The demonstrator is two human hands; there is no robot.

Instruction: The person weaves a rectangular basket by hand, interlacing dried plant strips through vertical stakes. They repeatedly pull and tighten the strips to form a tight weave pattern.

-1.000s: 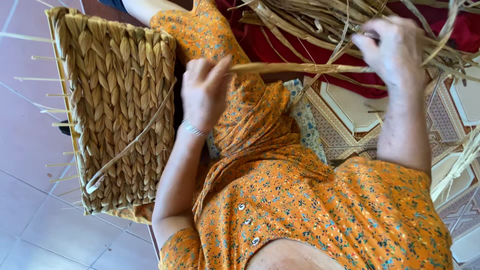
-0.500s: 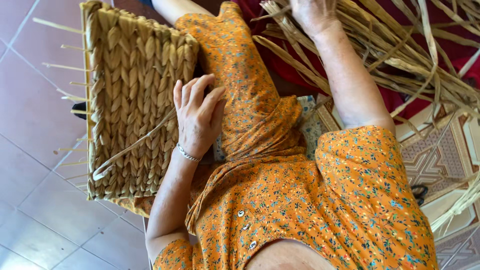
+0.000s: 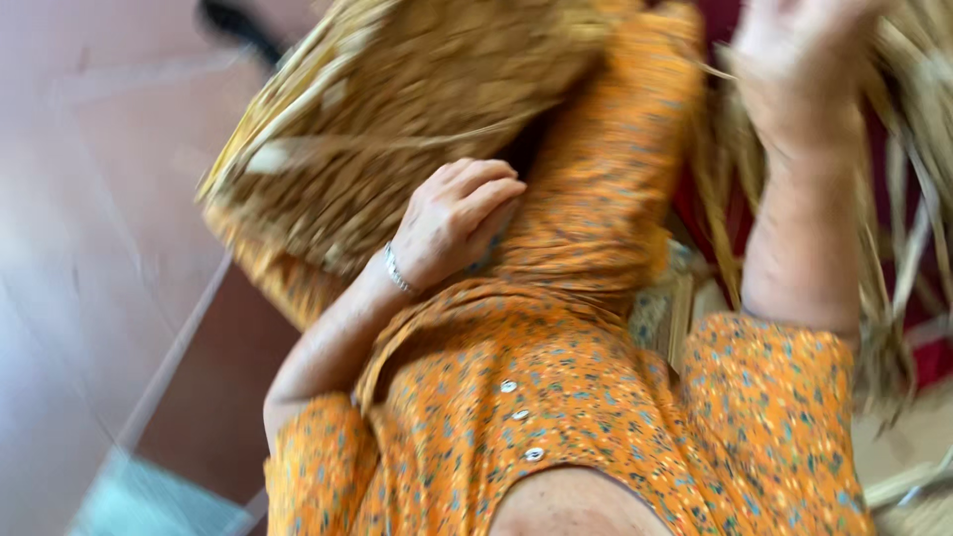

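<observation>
One woven mat (image 3: 397, 129) of plaited straw lies across the person's lap on the left side, blurred, with a single loose strand trailing over it. The left hand (image 3: 457, 218) rests at the mat's near edge against the orange dress (image 3: 596, 397), fingers curled loosely together, holding nothing; one thin bracelet (image 3: 397, 270) circles its wrist. The right hand (image 3: 794, 60) is raised far right among a pile of loose straw (image 3: 913, 199); blur hides its grip. Tiled floor (image 3: 89, 248) lies left.
</observation>
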